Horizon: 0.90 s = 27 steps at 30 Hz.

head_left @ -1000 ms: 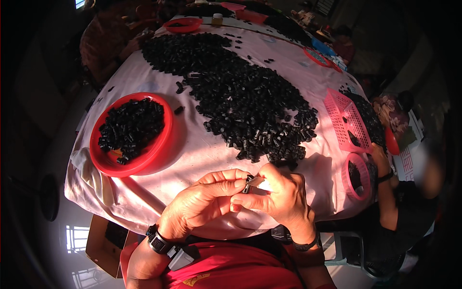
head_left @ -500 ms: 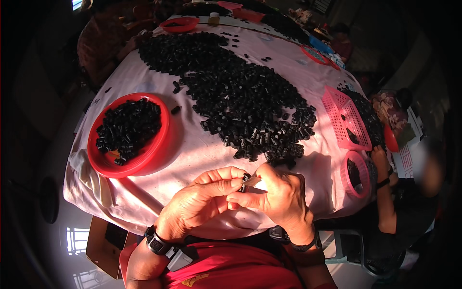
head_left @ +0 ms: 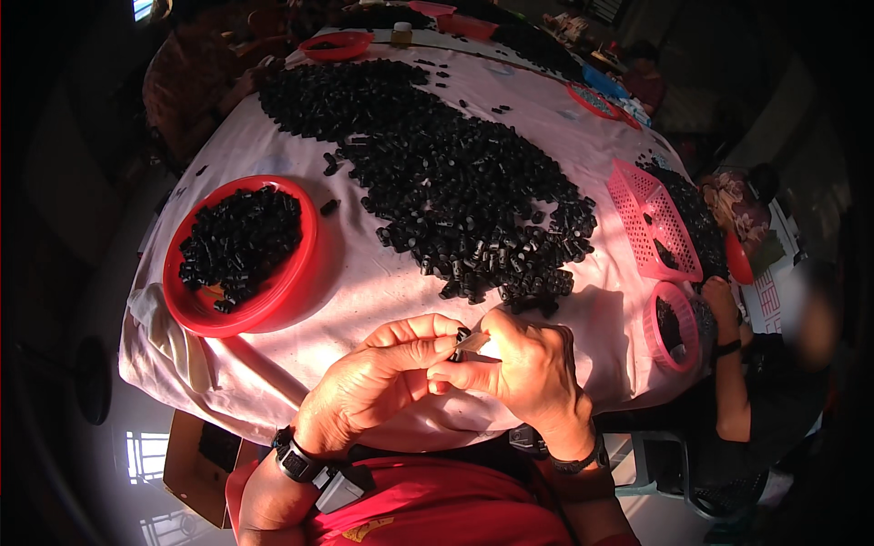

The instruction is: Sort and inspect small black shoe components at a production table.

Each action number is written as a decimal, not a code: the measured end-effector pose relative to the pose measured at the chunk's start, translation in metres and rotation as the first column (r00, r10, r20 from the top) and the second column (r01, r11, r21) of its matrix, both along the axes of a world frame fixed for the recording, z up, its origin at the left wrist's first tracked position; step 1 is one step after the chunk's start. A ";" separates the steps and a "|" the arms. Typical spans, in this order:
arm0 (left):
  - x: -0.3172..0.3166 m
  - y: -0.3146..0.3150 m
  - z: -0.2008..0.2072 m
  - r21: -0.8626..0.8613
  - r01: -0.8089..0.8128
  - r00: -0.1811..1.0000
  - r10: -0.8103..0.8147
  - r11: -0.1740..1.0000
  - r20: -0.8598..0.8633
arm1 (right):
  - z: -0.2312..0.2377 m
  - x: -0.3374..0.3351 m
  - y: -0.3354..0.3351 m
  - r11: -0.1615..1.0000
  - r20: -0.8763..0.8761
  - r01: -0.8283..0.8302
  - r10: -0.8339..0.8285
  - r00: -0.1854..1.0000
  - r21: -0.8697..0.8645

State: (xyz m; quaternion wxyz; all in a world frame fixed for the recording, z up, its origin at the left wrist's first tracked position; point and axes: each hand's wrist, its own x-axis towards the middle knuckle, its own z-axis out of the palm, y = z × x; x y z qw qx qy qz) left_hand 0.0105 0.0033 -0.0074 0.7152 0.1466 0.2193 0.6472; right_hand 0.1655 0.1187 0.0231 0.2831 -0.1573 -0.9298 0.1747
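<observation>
Head view: The left hand (head_left: 369,378) is closed at the fingertips, pinching 1 small black cylindrical part (head_left: 462,346) between thumb and index finger. The right hand (head_left: 537,373) is curled and grips 1 thin, flat, pale strip (head_left: 474,341), whose end lies against the part; its exact kind cannot be told. Both hands are above the near edge of the table, and the part sits between them, just below a large heap of black cylindrical parts (head_left: 464,182) spread over the pale pink tablecloth (head_left: 401,282).

To the left, 1 round red basin (head_left: 187,309) holds a mound of similar black parts, and 1 loose black part (head_left: 330,207) lies just beside its rim. A white cloth (head_left: 168,337) lies at the left table edge.

To the right stand 1 rectangular pink perforated basket (head_left: 672,223) and 1 round pink basket (head_left: 652,320), both with dark pieces inside. A co-worker's hand (head_left: 717,293) is near them. A black wristwatch (head_left: 296,462) is on the left wrist.
</observation>
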 end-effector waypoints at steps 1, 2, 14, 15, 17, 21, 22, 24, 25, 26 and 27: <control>0.000 0.000 0.000 -0.003 -0.001 1.000 0.001 1.000 -0.004 | 0.000 0.000 0.000 1.000 0.016 0.003 -0.003 1.000 0.000; 0.000 0.000 0.000 -0.006 -0.002 1.000 0.002 1.000 -0.007 | -0.001 0.001 0.001 1.000 0.032 0.007 -0.007 0.999 -0.001; 0.003 0.002 0.002 -0.035 -0.020 0.999 0.018 0.999 -0.049 | -0.006 0.000 0.003 0.998 0.062 -0.050 0.047 0.997 0.047; 0.002 0.001 0.003 -0.036 -0.019 0.999 0.017 0.999 -0.049 | -0.006 -0.001 0.004 0.998 0.062 -0.049 0.046 0.997 0.047; 0.000 -0.002 0.006 -0.032 -0.006 1.000 0.005 0.999 -0.030 | -0.006 -0.004 0.003 0.994 -0.086 -0.109 0.111 0.990 0.032; 0.000 0.000 -0.002 0.009 -0.014 1.000 0.014 1.000 0.014 | 0.007 0.005 0.002 0.964 -0.193 -0.161 0.121 0.974 -0.210; -0.001 0.000 -0.002 0.006 0.006 1.000 -0.006 1.000 0.022 | 0.007 0.004 0.000 0.965 -0.193 -0.161 0.120 0.974 -0.209; -0.002 -0.001 -0.001 0.001 0.023 0.999 -0.023 1.000 0.028 | 0.007 -0.002 -0.006 0.864 -0.347 -0.261 0.109 0.932 -0.431; -0.001 -0.002 0.000 0.002 0.022 0.999 -0.022 1.000 0.033 | 0.012 0.002 -0.006 0.847 -0.280 -0.265 0.144 0.949 -0.462; -0.001 -0.002 0.000 0.002 0.022 0.999 -0.022 1.000 0.040 | 0.011 0.002 -0.007 0.846 -0.280 -0.264 0.143 0.949 -0.463; -0.001 -0.002 0.001 0.001 0.023 0.999 -0.023 1.000 0.040 | 0.009 0.002 -0.008 0.814 -0.298 -0.290 0.151 0.942 -0.503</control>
